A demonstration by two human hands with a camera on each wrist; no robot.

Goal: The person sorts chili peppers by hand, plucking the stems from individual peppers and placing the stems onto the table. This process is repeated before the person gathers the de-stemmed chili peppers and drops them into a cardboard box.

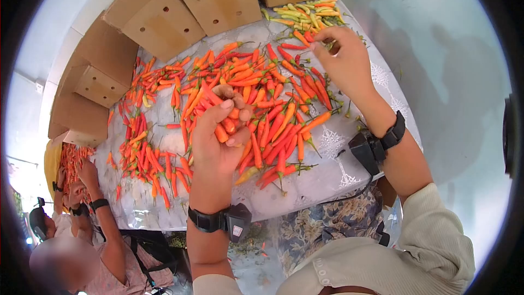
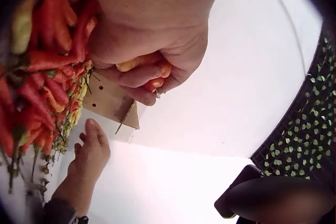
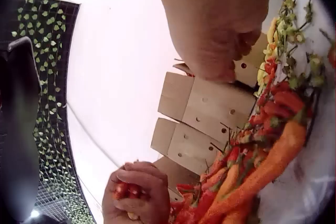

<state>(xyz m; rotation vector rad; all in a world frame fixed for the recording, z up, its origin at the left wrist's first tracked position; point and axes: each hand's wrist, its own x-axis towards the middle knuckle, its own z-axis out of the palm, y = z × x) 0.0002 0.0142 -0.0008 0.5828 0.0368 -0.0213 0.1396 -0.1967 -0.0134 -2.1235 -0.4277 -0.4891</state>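
Several red and orange chillies [image 1: 222, 129] are bunched in my left hand [image 1: 215, 136], fingers curled round them over the pile. In the left wrist view the held chillies [image 2: 157, 81] show between fingers and thumb; the palm hides the rest. My right hand [image 1: 349, 65] is above the far right end of the pile, fingers loosely bent. Its fingertips overlap an orange chilli [image 1: 301, 38] lying there, close to the yellow-green chillies [image 1: 311, 15]. From the left wrist, the right hand [image 2: 89, 153] shows nothing between its fingers.
A large heap of red and orange chillies [image 1: 278, 125] covers much of the patterned tablecloth [image 1: 333, 145]. Cardboard boxes [image 1: 218, 0] line the far side. Loose green stems [image 3: 294, 37] lie near the right edge. At the left, another person's hands [image 1: 82, 180] are over more chillies.
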